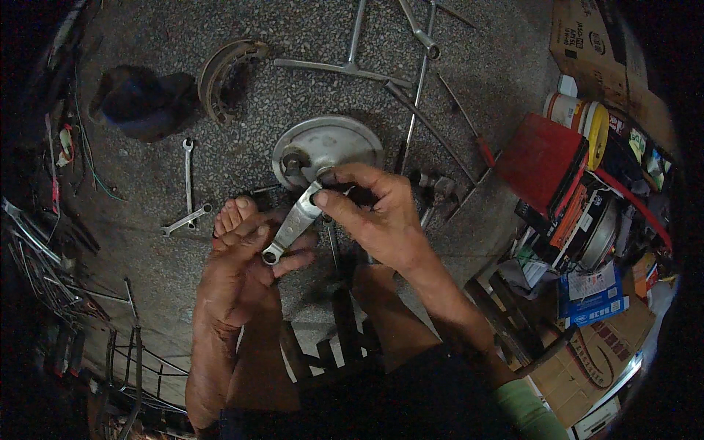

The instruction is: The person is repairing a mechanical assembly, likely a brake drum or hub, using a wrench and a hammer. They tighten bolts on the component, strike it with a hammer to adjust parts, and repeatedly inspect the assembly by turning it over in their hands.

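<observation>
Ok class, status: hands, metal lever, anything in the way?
Right hand pinching metal lever, upper end. Left hand at its lower end. Round metal plate beyond.

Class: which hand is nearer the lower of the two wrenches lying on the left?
Left. The left hand is to the lower right of the wrench; the right hand is much farther right.
</observation>
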A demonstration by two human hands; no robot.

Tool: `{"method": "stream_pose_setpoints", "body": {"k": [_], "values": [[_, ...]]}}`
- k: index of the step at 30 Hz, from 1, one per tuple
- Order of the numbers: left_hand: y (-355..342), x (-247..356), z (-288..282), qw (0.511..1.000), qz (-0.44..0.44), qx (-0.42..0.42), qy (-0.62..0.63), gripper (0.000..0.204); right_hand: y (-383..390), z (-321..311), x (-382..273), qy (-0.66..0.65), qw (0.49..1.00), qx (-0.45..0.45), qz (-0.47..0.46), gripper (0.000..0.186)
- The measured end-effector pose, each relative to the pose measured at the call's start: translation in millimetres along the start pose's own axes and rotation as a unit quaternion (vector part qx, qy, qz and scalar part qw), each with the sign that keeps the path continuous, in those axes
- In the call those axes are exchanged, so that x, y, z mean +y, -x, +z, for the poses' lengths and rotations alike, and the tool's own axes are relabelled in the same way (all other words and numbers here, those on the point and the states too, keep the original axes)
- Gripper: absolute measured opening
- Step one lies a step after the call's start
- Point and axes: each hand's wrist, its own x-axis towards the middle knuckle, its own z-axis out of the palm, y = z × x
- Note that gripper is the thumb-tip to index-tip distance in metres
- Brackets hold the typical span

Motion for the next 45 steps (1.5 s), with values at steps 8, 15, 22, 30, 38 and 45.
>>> {"method": "stream_pose_setpoints", "body": {"k": [8, 15, 22, 30, 38, 45], "values": [[3.2, -0.3, -8.1, 0.995, 0.003, -0.090, 0.034, 0.056, 0.3, -4.1, -16.2, -0.127, 0.987, 0.010, 0.097, 0.023], [-7.0, 17.8, -21.9, 0.988, 0.121, -0.073, 0.070, 0.048, -2.5, -7.9, -28.0, -0.169, 0.983, -0.026, 0.072, 0.021], [-38.0, 47.1, -39.3, 0.971, 0.212, 0.090, -0.061, 0.045, 0.7, -9.4, -15.7, -0.176, 0.975, -0.001, 0.133, 0.019], [-35.6, 26.2, -49.1, 0.869, 0.345, 0.231, -0.271, 0.044, 4.7, -9.0, -0.8, -0.131, 0.981, 0.007, 0.140, 0.017], [-50.1, 2.4, -69.1, 0.656, 0.453, 0.316, -0.514, 0.050, 4.2, -6.2, -2.8, -0.078, 0.987, 0.019, 0.138, 0.017], [-55.5, 0.6, -73.2, 0.588, 0.477, 0.349, -0.552, 0.051, 3.4, -7.9, 4.5, -0.060, 0.992, 0.016, 0.106, 0.019]]}}
